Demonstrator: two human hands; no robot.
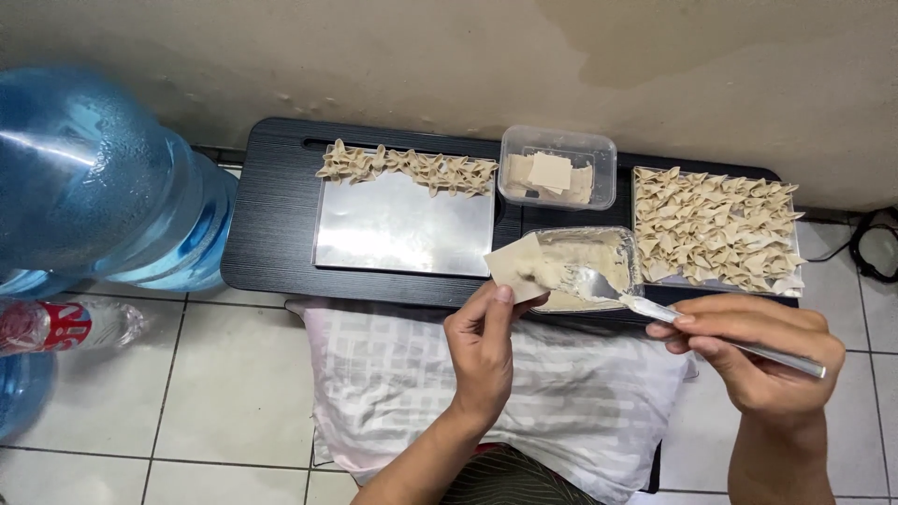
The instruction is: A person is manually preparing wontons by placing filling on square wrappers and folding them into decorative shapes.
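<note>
Two hands work just in front of the filling tub (599, 251); the left hand (482, 346) pinches a square wrapper (516, 264); the right hand (758, 351) grips a spoon (645, 304) touching the wrapper.

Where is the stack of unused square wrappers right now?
In the head view, the wrappers lie in the clear plastic tub at the back of the black tray table, between the two metal trays, right of centre.
</note>
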